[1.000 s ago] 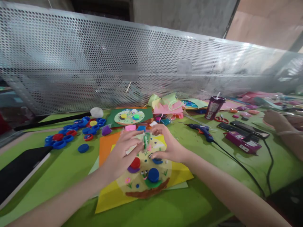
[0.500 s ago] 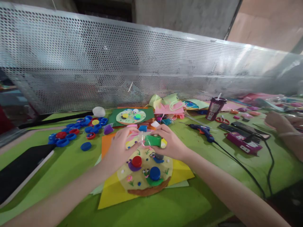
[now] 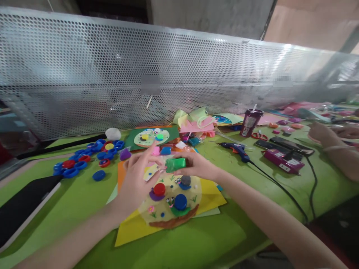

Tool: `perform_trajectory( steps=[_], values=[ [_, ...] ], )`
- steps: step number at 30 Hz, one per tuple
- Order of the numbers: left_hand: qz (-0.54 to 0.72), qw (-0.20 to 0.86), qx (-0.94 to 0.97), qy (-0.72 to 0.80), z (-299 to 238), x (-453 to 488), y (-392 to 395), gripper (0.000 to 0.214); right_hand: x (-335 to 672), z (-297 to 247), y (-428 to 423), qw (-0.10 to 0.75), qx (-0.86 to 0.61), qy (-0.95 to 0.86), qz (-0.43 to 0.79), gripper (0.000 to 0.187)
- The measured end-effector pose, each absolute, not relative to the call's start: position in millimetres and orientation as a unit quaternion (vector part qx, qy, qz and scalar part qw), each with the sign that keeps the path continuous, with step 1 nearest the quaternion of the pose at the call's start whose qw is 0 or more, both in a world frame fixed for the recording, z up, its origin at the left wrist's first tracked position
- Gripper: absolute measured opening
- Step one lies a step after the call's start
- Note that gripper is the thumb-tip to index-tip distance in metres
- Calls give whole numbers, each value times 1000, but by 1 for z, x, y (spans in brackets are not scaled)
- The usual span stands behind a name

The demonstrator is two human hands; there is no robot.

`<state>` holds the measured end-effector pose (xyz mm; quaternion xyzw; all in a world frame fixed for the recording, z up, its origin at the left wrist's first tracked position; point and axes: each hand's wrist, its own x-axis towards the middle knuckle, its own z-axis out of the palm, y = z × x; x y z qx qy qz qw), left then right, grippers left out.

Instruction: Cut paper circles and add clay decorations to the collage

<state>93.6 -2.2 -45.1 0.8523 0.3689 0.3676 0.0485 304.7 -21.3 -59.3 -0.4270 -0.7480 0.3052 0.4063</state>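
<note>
My right hand (image 3: 196,165) is closed around a block of green modelling clay (image 3: 175,164) in a clear wrapper. Close to its left end is my left hand (image 3: 140,172), its fingers apart; whether a fingertip touches the wrapper I cannot make out. Below both hands lies a round cream board (image 3: 172,186) on yellow paper (image 3: 126,229). It bears snail figures with a red cap (image 3: 159,189), a blue cap (image 3: 180,202) and a grey cap (image 3: 185,181) as shells, plus a brown clay strip (image 3: 176,222) along the near edge.
Bottle caps (image 3: 81,165) and a black tablet-like object (image 3: 25,201) lie left. Behind the board is another decorated disc (image 3: 151,139). On the right are a glue gun (image 3: 237,149), a purple cup (image 3: 250,123), a purple box (image 3: 283,160), cables and another person's hand (image 3: 322,134).
My left hand has loosened and its fingers have spread away from the wrapper. The green clay stays in my right hand, tilted a little differently. The view has shifted slightly.
</note>
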Motion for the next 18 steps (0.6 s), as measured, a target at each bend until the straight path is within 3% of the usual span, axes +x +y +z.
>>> perform_trajectory(
  steps=[3,8,18],
  values=[
    [400,97,825,386,-45,93,0,13,307,-60,-18,408,-418,-737,340,29],
    [427,126,811,380,-46,92,2,15,305,-62,-16,428,-407,-716,372,27],
    [421,196,804,371,-53,92,3,73,311,-67,-10,401,-383,-700,449,26]
  ],
)
